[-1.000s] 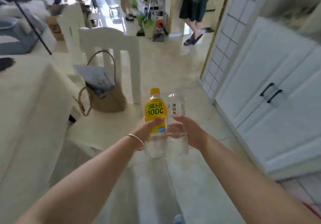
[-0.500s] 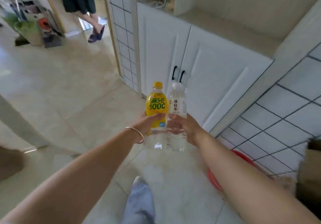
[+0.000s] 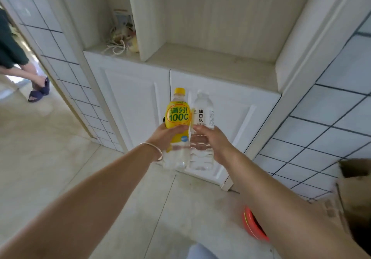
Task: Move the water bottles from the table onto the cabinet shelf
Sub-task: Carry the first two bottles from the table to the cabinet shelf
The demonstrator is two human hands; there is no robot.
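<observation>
Left hand (image 3: 164,136) is wrapped round yellow-label bottle (image 3: 177,116), right hand (image 3: 208,138) round clear bottle (image 3: 202,114), both upright, touching.
Bottles are held below cabinet shelf (image 3: 210,63); door handles are hidden behind them; shelf's right bay is bare.

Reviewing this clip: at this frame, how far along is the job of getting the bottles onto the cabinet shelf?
Done: both bottles are off the table and carried to the cabinet. In hand: the left hand holds the yellow-label bottle and the right hand holds the clear bottle, both upright, side by side in front of the white cabinet doors. Left: neither stands on the shelf yet; both need lifting onto its bare right section.
</observation>
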